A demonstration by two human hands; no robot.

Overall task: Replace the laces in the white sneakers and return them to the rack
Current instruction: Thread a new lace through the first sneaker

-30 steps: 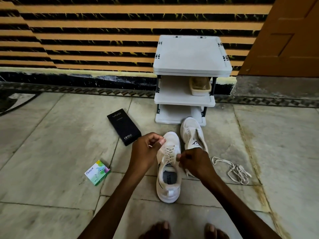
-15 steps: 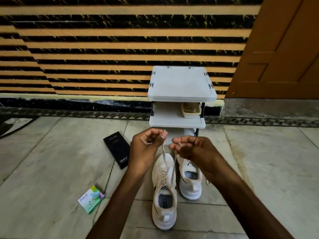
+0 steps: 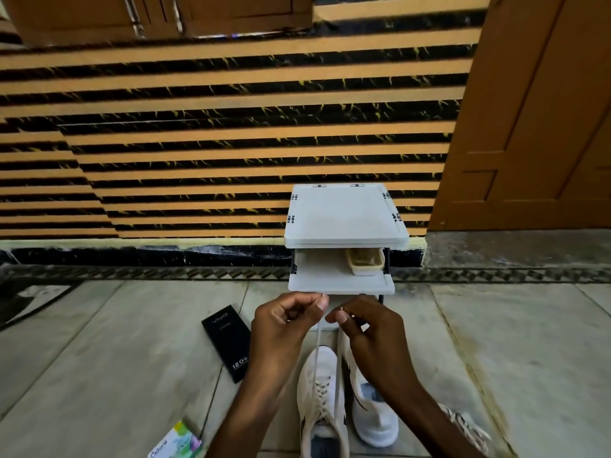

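Both hands are up now. A second ago they were down at the eyelets; now the left hand (image 3: 284,325) and right hand (image 3: 370,328) are lifted, each with thumb and forefinger pinching one end of the new lace (image 3: 318,345), other fingers curled. Both strands run taut from the fingers down to the laced sneaker (image 3: 322,401) on the floor at 6 o'clock of the hands. The second sneaker (image 3: 373,421) stands just beside it at 3 o'clock, partly behind the right wrist; can't tell if it has a lace. The rack (image 3: 344,216) is at 12 o'clock by the wall, with a small tray (image 3: 365,262) on its middle shelf. Loose old lace (image 3: 469,424) lies at 4 o'clock, black box (image 3: 231,338) at 9 o'clock, small packet (image 3: 178,441) at 7 o'clock. My read: threading on this shoe looks finished, the ends are being pulled even and snug; tying comes next. Neither shoe is on the rack yet.
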